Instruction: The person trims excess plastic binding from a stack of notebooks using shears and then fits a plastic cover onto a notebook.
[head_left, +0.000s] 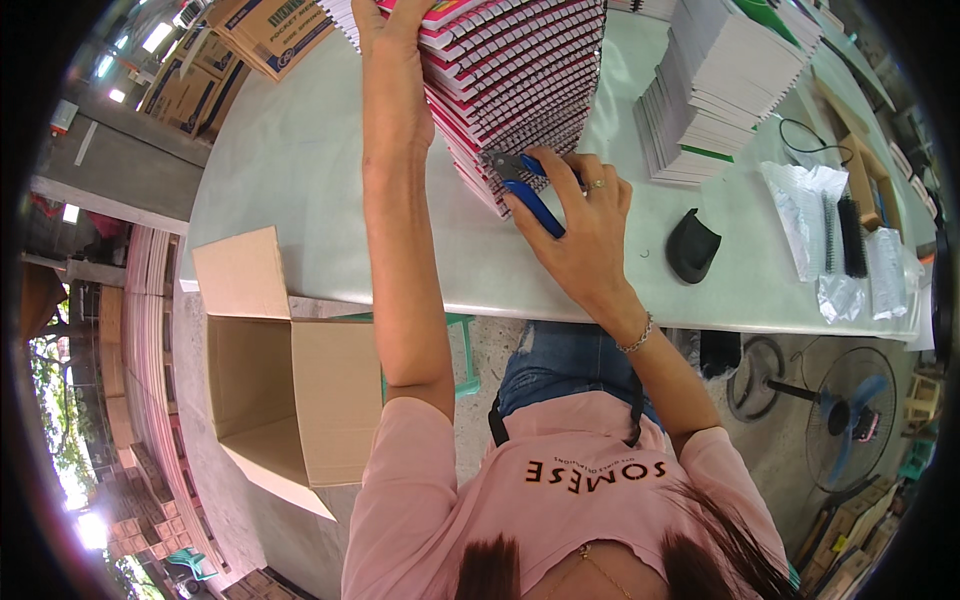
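A tall stack of spiral notebooks with pink-edged covers and dark wire bindings stands on the table, its bound edges facing me. At the top edge of the picture, my left hand grips the top corner of the stack; its fingertips run out of view. My right hand is closed round the blue handles of small cutting pliers. Their metal jaws touch or nearly touch the wire bindings low on the stack. A tiny bent piece of wire lies on the tabletop right of my right hand.
On the pale table stand more stacked books, a black curved holder, silver packets and a black brush-like strip. An open cardboard box is below the left edge. A fan stands right.
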